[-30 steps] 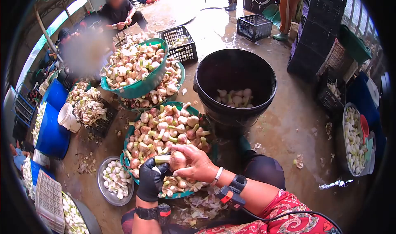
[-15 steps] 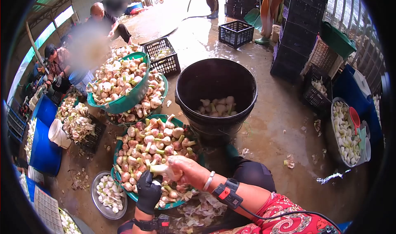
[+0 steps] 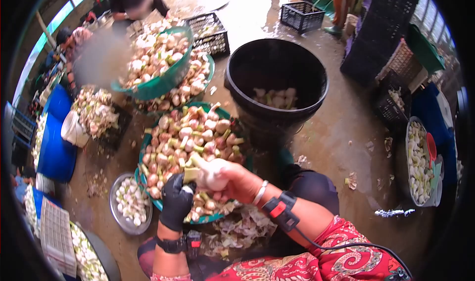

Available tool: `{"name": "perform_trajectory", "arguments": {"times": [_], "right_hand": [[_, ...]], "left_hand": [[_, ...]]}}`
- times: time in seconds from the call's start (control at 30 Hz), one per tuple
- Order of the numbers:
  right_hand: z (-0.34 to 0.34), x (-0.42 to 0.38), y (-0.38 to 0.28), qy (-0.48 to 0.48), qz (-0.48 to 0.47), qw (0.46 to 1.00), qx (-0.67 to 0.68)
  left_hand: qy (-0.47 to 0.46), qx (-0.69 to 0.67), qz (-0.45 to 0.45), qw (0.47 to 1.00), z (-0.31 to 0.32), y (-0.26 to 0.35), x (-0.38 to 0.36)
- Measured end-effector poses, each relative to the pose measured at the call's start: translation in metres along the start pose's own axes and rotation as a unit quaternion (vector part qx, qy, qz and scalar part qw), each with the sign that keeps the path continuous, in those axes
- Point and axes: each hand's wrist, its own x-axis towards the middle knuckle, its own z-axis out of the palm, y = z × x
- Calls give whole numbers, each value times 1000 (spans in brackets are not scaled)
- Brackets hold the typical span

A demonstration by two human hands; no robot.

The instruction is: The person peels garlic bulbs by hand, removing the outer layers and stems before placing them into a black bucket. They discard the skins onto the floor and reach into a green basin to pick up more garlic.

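Note:
In front of me, my bare right hand grips a garlic bulb, whose stem points up and left. My left hand, in a black glove, is closed at the stem side, pinching a flap of pale green-yellow outer skin. The bulb's exposed side looks white and smooth. Both hands are above a green basin heaped with pinkish, unpeeled garlic bulbs. Left of it, a metal bowl holds small white cloves or bulbs. Loose skins lie below my hands.
A black bucket with some pale bulbs stands just beyond the basin. Behind are another heaped green basin and a black crate. Blue tubs stand left; a wide basin of white garlic stands right. Other people sit at upper left.
My left hand has pulled outer skin away from the stem, and the bulb now shows whiter. The view has tilted downward, so the surroundings sit higher in the picture.

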Motion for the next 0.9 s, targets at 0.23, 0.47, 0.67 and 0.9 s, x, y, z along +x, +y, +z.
{"name": "perform_trajectory", "arguments": {"times": [0.23, 0.47, 0.67, 0.9], "right_hand": [[3, -6, -2, -186, 109, 975, 48], [0, 4, -7, 117, -189, 896, -385], [8, 11, 1, 71, -212, 967, -119], [11, -2, -25, -23, -217, 974, 63]], "left_hand": [[54, 19, 96, 994, -9, -18, 1], [-66, -419, -122, 897, -4, 23, -16], [-16, -342, -87, 936, 4, 27, -13], [53, -228, -8, 972, -13, -20, -1]]}}
